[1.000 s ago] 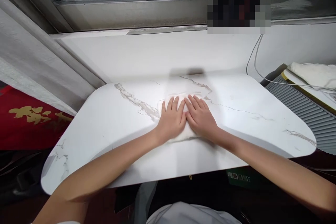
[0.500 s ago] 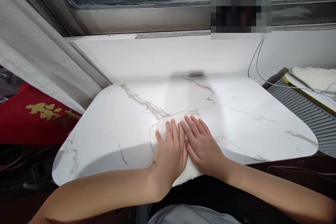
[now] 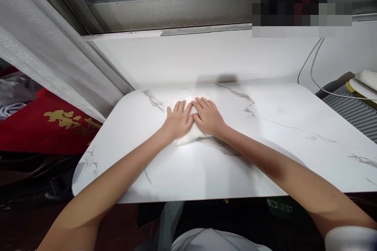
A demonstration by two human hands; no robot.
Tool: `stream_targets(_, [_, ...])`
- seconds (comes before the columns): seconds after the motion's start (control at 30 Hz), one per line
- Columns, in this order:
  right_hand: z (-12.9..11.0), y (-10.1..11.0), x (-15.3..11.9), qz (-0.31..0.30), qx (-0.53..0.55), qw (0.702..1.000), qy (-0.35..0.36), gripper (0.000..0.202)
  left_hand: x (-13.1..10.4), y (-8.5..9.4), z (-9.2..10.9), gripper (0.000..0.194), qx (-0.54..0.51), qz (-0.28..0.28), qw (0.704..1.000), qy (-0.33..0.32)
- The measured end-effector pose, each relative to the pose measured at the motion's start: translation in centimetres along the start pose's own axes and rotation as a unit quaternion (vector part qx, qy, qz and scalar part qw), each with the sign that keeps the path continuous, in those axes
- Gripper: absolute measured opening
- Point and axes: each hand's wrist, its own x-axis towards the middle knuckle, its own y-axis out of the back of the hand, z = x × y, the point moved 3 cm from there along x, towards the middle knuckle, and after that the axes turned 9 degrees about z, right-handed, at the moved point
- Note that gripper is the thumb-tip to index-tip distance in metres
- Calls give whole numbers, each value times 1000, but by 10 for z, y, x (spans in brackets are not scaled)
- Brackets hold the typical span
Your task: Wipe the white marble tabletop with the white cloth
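Note:
A folded white cloth [image 3: 188,138] lies on the white marble-patterned tabletop [image 3: 182,172], toward its back half. My left hand [image 3: 179,120] rests flat on the cloth's left side, fingers stretched out and slightly spread. On the right side of it, my right hand [image 3: 207,117] presses down with its fingers extended and close together. The two hands nearly meet in the middle, thumbs side by side. Both palms cover much of the cloth, so its outline is only partly visible. Neither hand is wrapped around it.
Behind the table rises a white wall [image 3: 206,55] below a window frame [image 3: 171,11]. A grey curtain [image 3: 59,35] hangs at the left, beside a red cloth with gold characters [image 3: 64,125]. White cables [image 3: 313,66] and a ridged grey surface [image 3: 353,108] are at the right.
Both hands have moved away from my body with the cloth, from the table's front edge toward its back. The camera view has shifted somewhat too.

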Motion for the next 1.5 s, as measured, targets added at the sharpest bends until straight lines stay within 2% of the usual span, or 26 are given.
stream_targets(0.2, [-1,-25,55,17,-2,1000,-27,52,47,-9,-54,51,-47,16,998,-46])
stream_targets(0.37, [0,-34,85,20,2,1000,-19,51,68,-17,-78,53,-75,28,997,-21])
stream_targets(0.67, [7,-46,115,-1,27,999,40,52,69,-17,-85,54,-72,13,994,77])
stream_targets(0.93, [2,-43,104,-9,13,999,36,54,59,-16,-76,54,-50,10,994,93])
stream_targets(1.07, [-11,-38,81,-10,5,999,42,54,36,-10,-68,56,-35,-8,996,86])
stream_targets(1.2, [-32,-31,38,-3,1,999,37,54,-4,-1,-58,56,-38,-18,997,61])
stream_targets(1.33, [-60,-20,-21,-1,16,999,37,55,-64,8,-48,55,-48,-6,999,12])
stream_targets(1.5, [-101,0,-88,-31,80,991,105,59,-148,23,-38,52,-51,40,998,-16])
